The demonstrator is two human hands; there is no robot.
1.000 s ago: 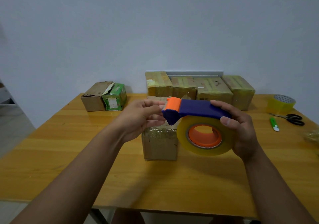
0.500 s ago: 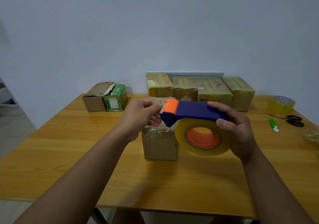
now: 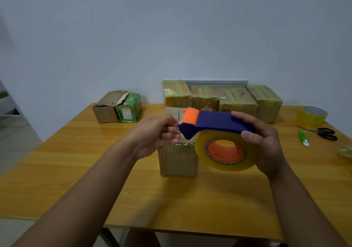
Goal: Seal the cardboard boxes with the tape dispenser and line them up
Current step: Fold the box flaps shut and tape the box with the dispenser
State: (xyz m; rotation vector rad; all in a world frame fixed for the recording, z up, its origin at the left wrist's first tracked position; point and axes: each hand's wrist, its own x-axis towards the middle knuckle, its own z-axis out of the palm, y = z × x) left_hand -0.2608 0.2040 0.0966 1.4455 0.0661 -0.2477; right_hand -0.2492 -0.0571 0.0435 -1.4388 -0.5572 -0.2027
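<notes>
Head view: person at yellow wooden table (image 3: 76,170), both hands up over it.
R hand (image 3: 266,147): grips blue-and-orange plastic tape dispenser (image 3: 215,123) w/ clear tape roll, held in air above table.
L hand (image 3: 154,134): fingers curled, pinching at dispenser's orange end; tape end itself too thin to make out.
Open brown cardboard box (image 3: 178,159): table centre, right behind hands.
Taped boxes (image 3: 236,100): row at back edge, touching.
Black scissors (image 3: 323,132): far right.
</notes>
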